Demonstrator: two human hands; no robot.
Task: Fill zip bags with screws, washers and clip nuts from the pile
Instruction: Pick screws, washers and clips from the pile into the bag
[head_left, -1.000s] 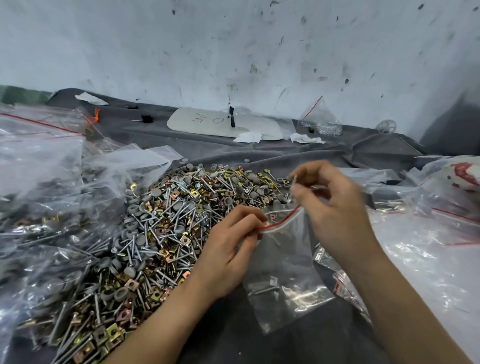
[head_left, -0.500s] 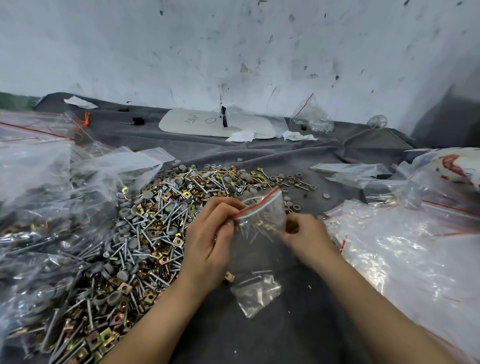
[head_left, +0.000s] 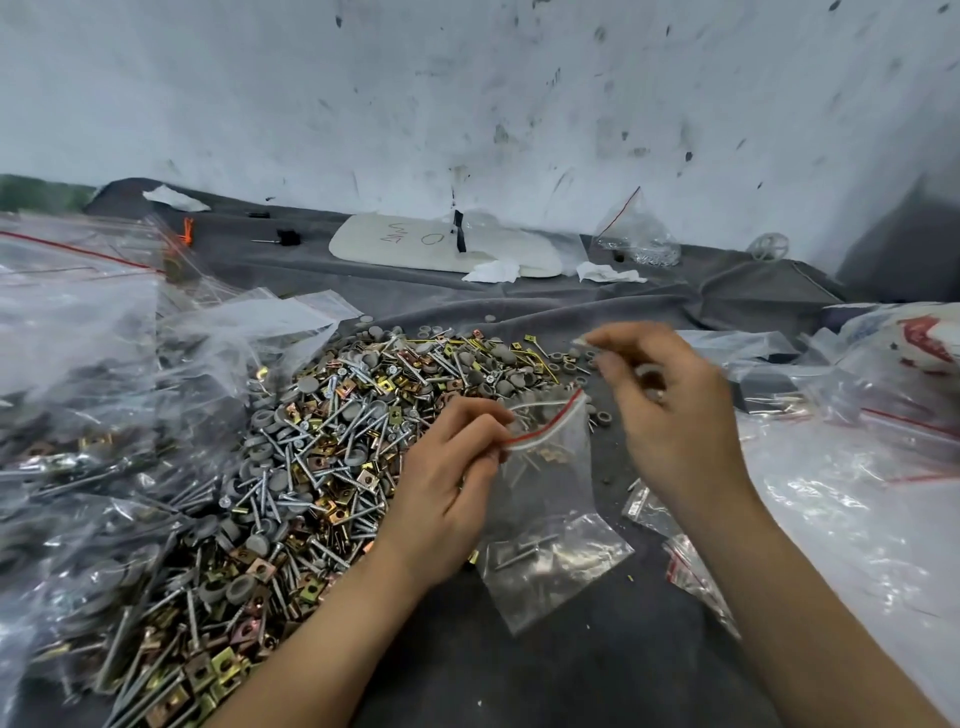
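Note:
A big pile (head_left: 332, 447) of silver screws, grey washers and brass clip nuts covers the grey cloth at centre left. My left hand (head_left: 452, 483) pinches the red-striped mouth of a small clear zip bag (head_left: 550, 530), which hangs open and holds a few screws near its bottom. Above and to the right of the bag's mouth my right hand (head_left: 670, 415) is raised, blurred by motion, and pinches a small pale piece (head_left: 581, 341) at its fingertips. Something grey also sits in its curled fingers.
Filled clear bags (head_left: 78, 395) are heaped on the left. A stack of plastic bags (head_left: 857, 493) lies on the right, with small empty zip bags (head_left: 680, 551) beside my right forearm. A white board (head_left: 441, 249), tissue scraps and a bag of small parts (head_left: 639, 241) lie by the wall.
My right hand has come up from behind the bag to above its mouth, now with small parts in its fingers. My left hand still pinches the bag's mouth.

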